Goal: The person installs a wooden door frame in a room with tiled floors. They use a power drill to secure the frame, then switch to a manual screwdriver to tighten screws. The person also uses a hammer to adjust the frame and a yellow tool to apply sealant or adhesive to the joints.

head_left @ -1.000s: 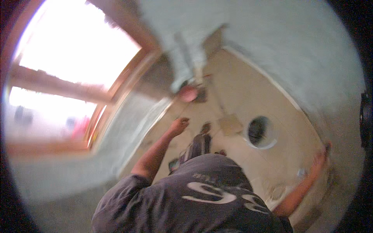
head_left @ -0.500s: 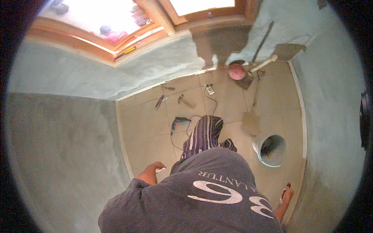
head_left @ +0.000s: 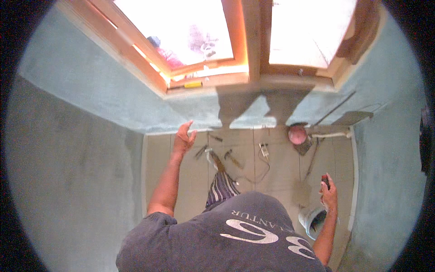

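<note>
Facing wood-framed window point(head_left: 253, 41) over tiled floor point(head_left: 278, 165). Has bucket point(head_left: 304, 221) off to R, prob. set aside for legroom. Put down fwd w/ other tools: hammer point(head_left: 234, 159), likely for easy reach; ditto yellow-handled tool point(head_left: 193, 85) up at window bottom. Holding L hand point(head_left: 184, 140) out w/ empty, wide grip, maybe for balance. Holding R hand point(head_left: 331, 199) by bucket w/ grip closed round short dark-red handle point(head_left: 325, 181), prob. for carrying; can't make out working end.

Right hand point(head_left: 330, 196): tool point(head_left: 325, 180) held in it
Hammer point(head_left: 233, 158): laid left of socket strip point(head_left: 263, 149)
Bucket point(head_left: 306, 220): placed to their right
</note>
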Demonstrator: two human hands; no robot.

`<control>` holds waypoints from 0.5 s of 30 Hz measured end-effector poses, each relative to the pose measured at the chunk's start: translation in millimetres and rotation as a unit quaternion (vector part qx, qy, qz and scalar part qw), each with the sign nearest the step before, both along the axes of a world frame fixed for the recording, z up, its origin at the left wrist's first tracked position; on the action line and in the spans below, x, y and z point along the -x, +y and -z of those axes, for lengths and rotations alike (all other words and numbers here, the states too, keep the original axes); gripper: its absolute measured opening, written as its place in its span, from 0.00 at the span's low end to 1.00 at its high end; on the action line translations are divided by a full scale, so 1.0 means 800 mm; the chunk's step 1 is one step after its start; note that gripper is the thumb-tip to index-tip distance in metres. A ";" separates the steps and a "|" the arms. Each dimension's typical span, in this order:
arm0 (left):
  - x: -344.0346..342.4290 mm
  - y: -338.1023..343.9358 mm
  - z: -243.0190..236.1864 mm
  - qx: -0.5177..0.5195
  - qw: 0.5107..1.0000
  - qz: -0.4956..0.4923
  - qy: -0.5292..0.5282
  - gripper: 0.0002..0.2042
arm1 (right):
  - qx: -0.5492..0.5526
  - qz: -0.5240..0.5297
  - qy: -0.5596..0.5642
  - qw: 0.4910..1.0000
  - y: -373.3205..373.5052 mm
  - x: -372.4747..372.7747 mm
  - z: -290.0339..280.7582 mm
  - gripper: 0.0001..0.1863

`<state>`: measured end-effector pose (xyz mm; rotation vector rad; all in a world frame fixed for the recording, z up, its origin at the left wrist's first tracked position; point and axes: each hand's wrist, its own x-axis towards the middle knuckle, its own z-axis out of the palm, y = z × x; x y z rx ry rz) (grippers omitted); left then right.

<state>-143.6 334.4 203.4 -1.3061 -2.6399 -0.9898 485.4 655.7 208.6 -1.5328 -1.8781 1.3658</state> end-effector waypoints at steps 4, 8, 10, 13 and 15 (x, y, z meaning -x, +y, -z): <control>0.197 0.114 -0.086 -0.059 0.994 0.054 0.080 0.19 | -0.046 -0.030 0.031 0.998 -0.020 0.248 -0.014 0.24; 0.325 0.211 -0.124 -0.077 0.989 0.122 0.025 0.16 | 0.036 -0.078 0.036 0.996 -0.026 0.453 -0.040 0.24; 0.372 0.240 -0.134 -0.065 0.985 0.145 -0.066 0.14 | -0.083 -0.190 0.003 0.978 -0.016 0.548 -0.067 0.24; 0.404 0.276 -0.140 0.042 0.983 0.174 -0.043 0.14 | -0.070 -0.188 0.093 0.975 0.005 0.661 -0.105 0.25; 0.412 0.291 -0.135 0.088 0.980 0.174 -0.041 0.13 | 0.033 -0.145 0.136 0.980 0.020 0.708 -0.132 0.25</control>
